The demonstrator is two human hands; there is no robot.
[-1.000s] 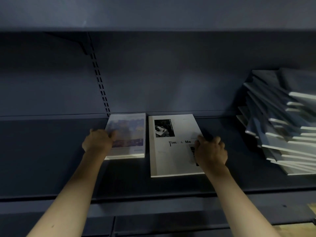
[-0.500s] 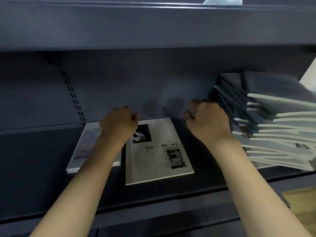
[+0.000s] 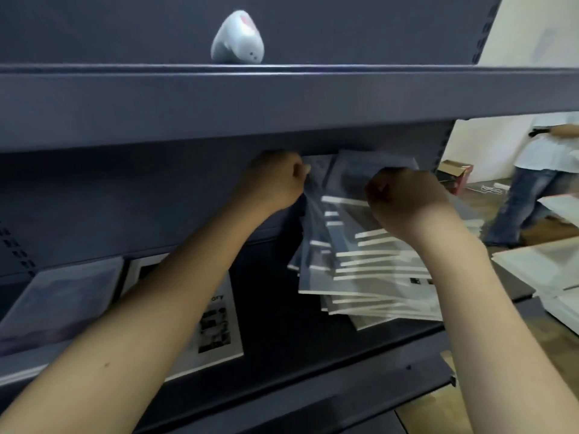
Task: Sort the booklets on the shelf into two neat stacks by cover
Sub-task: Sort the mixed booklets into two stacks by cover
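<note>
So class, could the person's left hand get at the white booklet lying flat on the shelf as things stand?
Probably yes. The left hand is up at the messy pile, but the white booklet lies uncovered just beneath that forearm, so drawing the arm back should reach it.

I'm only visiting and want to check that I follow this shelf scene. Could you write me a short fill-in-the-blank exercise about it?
1. Both hands reach into the messy pile of booklets at the ____ end of the shelf.
2. The left hand and right hand are at the ____ of that pile.
3. The white booklet lies ____ on the shelf.

Missing words: right; top; flat
</note>
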